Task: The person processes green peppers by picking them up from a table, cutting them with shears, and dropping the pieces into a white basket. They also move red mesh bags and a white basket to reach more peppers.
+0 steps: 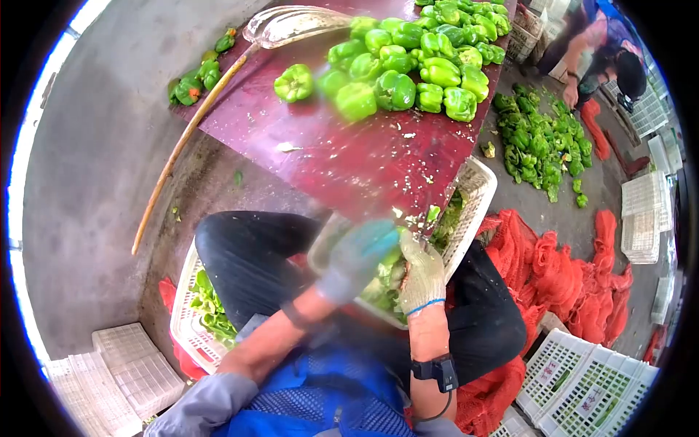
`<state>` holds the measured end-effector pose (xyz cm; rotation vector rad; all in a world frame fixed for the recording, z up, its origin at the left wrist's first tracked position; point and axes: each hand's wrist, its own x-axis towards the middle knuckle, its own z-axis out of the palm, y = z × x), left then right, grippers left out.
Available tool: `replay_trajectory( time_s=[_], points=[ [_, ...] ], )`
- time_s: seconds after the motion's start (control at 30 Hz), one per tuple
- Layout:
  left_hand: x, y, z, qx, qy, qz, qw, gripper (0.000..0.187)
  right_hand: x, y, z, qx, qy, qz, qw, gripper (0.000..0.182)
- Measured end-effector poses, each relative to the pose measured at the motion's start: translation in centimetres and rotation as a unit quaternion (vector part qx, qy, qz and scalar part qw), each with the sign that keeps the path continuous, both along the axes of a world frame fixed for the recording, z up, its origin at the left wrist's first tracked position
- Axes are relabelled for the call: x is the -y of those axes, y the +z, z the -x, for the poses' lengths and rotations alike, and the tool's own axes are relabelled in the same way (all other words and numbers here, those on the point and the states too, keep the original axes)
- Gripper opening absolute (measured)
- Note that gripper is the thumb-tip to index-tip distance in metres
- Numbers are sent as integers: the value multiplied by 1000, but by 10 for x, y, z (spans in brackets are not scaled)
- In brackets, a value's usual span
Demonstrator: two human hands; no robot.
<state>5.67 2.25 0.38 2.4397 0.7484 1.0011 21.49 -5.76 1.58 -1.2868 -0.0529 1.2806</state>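
My left hand [359, 261], in a grey and teal glove, is smeared by motion, and its fingers cannot be made out. Right beside it, my right hand [422, 275], in a white knitted glove, is curled round a green bell pepper [392, 258], partly hidden between the two hands. Both hands are over a white basket [472, 227] between my knees, with green scraps in it. Beyond them, a heap of green bell peppers [419, 65] lies on a dark red board [320, 149]; one green pepper [294, 84] lies apart on its left.
A wooden-handled tool [191, 135] leans across the board's left edge. Another white basket [182, 317] with greens stands at my left. Red mesh sacks [553, 280] and white crates [582, 379] are at right. Beyond, a person [608, 54] bends near piled green peppers [539, 142].
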Motion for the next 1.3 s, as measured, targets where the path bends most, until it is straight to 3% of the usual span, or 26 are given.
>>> replay_trajectory(
  time_s=[0.07,0.1,0.17,0.2,0.27,0.3,0.33,0.4,0.43,0.47,0.53,0.57,0.6,0.67,0.7,0.73,0.8,0.83,1.0,1.07,1.13,1.2,1.3],
  points=[
    [-3,-17,2,6,-37,-72,997,67,3,-28,-1,-8,4,-84,996,11],
    [-4,-16,2,7,-34,-71,997,67,0,-14,0,-7,8,-83,996,11],
    [-6,-7,4,-10,-50,-82,995,65,-8,32,3,-149,-44,19,988,3],
    [-8,0,2,-10,-47,-79,996,65,-8,36,4,-149,-42,22,988,3],
    [-15,16,-2,34,-49,-107,992,44,-10,43,5,-198,-77,-59,975,5],
    [-17,19,-5,34,-46,-105,993,44,-17,52,0,-137,-61,-26,988,10],
    [-19,21,-9,47,14,-117,992,49,-20,45,-13,-44,-8,-115,992,23],
    [-21,18,-7,58,74,-128,987,54,-28,55,-23,-55,-83,-165,981,36],
    [-19,14,-1,41,102,-59,992,66,-29,48,-37,-71,-37,-192,978,45],
    [-18,12,5,23,129,11,991,78,-34,43,-57,-99,-12,-259,961,41],
    [-17,8,13,1,143,19,990,70,-66,-1,-78,22,14,-83,996,34],
    [-13,-1,15,5,161,61,985,66,-80,-23,-81,234,102,34,966,27],
    [-14,-11,17,9,179,100,979,63,-83,-56,-93,276,114,79,951,33],
    [-11,-23,26,4,172,115,978,56,-76,12,-76,115,57,3,992,33],
    [-12,-21,25,17,165,135,977,54,-71,16,-77,103,48,-46,992,36],
    [-15,-17,22,33,157,151,975,52,-75,4,-80,103,49,-47,992,36],
    [-19,-6,15,33,167,168,971,50,-87,-20,-83,252,7,68,965,32],
    [-23,-3,11,34,179,184,966,48,-89,-21,-86,272,-15,96,957,28],
    [-56,-19,0,64,220,154,961,46,-92,-25,-87,245,-24,46,968,22],
    [-64,-15,-3,3,237,117,964,45,-103,-37,-86,439,39,74,895,19],
    [-74,-13,-4,2,236,74,969,45,-118,-13,-71,394,42,95,913,18],
    [-86,-10,-6,2,233,30,972,46,-129,-14,-68,576,77,19,813,19],
    [-99,-9,-9,-29,237,27,971,48,-136,-16,-52,624,79,-32,777,19]
  ],
)
